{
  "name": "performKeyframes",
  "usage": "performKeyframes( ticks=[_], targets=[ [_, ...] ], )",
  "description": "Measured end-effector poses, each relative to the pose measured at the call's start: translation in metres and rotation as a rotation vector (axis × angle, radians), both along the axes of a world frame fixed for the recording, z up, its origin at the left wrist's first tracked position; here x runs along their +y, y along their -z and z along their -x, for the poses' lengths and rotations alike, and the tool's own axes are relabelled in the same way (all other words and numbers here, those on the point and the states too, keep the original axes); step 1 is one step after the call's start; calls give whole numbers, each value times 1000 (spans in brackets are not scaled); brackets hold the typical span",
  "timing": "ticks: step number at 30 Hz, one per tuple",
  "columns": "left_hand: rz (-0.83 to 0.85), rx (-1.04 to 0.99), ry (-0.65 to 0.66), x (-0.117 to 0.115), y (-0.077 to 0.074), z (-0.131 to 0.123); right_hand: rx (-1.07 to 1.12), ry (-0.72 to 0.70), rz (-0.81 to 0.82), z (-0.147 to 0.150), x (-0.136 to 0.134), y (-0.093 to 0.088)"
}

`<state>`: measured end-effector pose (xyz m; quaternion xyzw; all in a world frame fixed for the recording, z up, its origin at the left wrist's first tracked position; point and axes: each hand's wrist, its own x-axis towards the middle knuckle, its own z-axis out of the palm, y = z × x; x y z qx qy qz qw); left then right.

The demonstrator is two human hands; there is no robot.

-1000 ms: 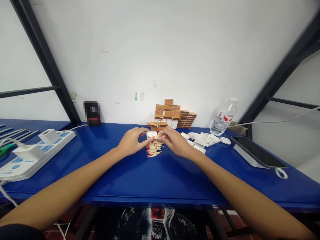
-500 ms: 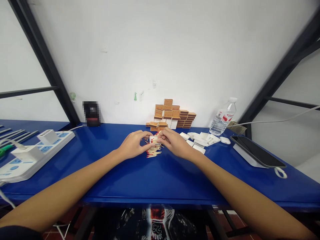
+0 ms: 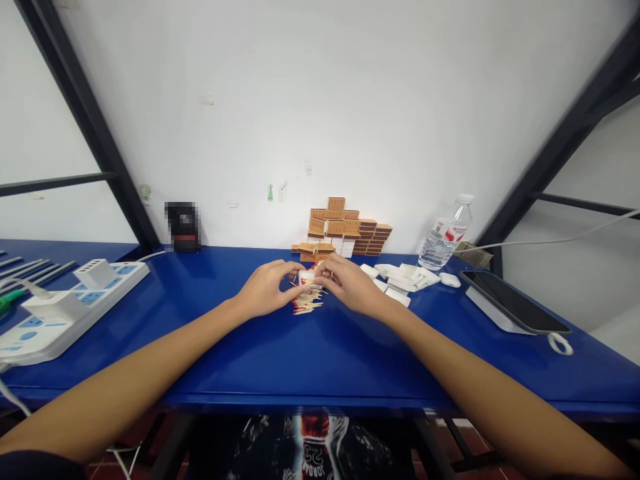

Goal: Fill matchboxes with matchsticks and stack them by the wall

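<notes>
My left hand (image 3: 267, 288) grips a small white matchbox tray (image 3: 304, 275) by its left end, thumb in front and fingers behind. Closed fingers of my right hand (image 3: 353, 283) are at the tray's right end, pinching matches; how many is hidden. Some red match heads show inside the tray. Below and behind it lies a loose pile of red-headed matches (image 3: 306, 305) on the blue table (image 3: 300, 360). More white trays (image 3: 407, 279) lie jumbled to the right of my right hand.
Orange-brown matchboxes (image 3: 344, 228) are stacked against the wall. To the right stand a water bottle (image 3: 447, 233), a white earphone case (image 3: 449, 280) and a phone (image 3: 515, 301). A white power strip (image 3: 100, 300) and a dark pixelated object (image 3: 184, 228) are on the left.
My right fingers have shifted slightly over the tray, and fewer matches show across its opening. My left hand and the tray stay in nearly the same place.
</notes>
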<state>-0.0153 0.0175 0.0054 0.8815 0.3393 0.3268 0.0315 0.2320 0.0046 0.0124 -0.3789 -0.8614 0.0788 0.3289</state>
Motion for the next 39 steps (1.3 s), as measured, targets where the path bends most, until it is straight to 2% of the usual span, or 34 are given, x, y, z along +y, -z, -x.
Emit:
performKeyframes(
  ticks=[15, 26, 39],
  targets=[
    [-6, -6, 19, -4, -2, -1, 36, -17, 8, 2, -1, -2],
    [-2, -6, -22, 0, 0, 0, 28, -8, -37, 1, -4, -3],
    [-22, 23, 34, -5, -2, -1, -3, -10, 5, 1, -4, -4]
  ],
)
